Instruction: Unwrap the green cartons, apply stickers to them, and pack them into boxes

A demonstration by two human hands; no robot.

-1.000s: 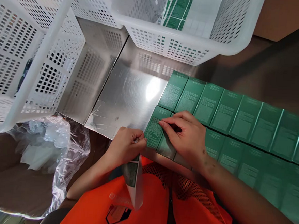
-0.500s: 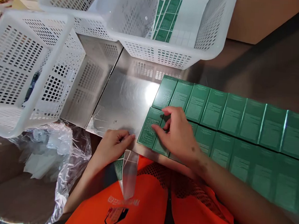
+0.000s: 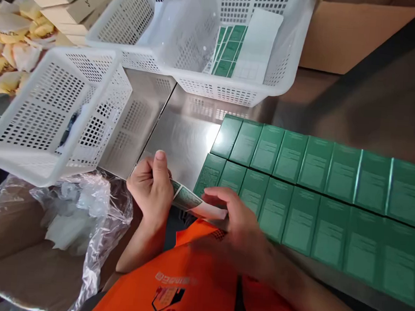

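Between the left grip (image 3: 153,189) and right grip (image 3: 243,219), a label strip (image 3: 190,200) slants near the green boxes (image 3: 302,210). The left pinches one end; whether the right pinches the other, I cannot tell. Light, even tension should prevent creasing.

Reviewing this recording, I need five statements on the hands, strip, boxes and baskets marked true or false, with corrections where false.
1. The left hand holds a strip with green panels. True.
2. The right hand is nearer the green boxes than the left hand is. True.
3. The green boxes stand in one single row. False: they form two rows side by side.
4. Sheets with green panels lie in a white basket. True.
5. The right hand is inside that white basket. False: it is by the strip's right end.
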